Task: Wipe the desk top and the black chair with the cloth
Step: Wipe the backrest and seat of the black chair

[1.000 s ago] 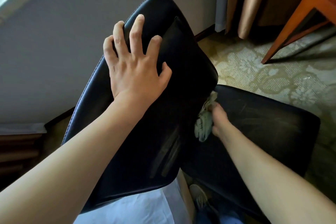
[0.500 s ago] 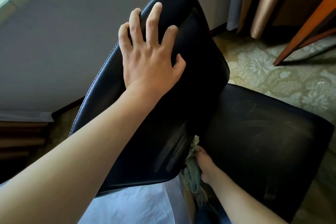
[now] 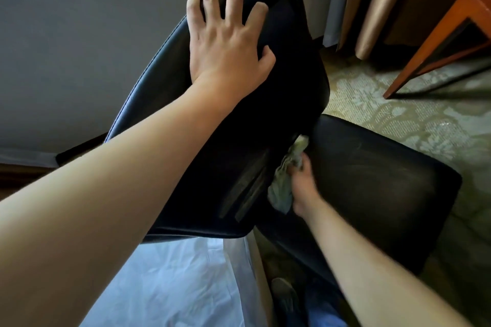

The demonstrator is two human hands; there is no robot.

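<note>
The black chair fills the middle of the view, its backrest towards me and its seat to the right, with faint wipe streaks on the seat. My left hand rests on the top of the backrest, fingers spread, the fingertips over its upper edge. My right hand grips a pale green cloth and presses it into the crease where the backrest meets the seat. The cloth is bunched, partly hidden behind the backrest edge. The desk top is out of view.
An orange-brown wooden table leg slants at the upper right. Beige curtains hang behind the chair. Patterned carpet covers the floor. A grey wall lies to the left. White fabric is below the backrest.
My right hand has carried the cloth along the crease, first towards me, then back away to the middle. My left hand kept its hold on the backrest top.
</note>
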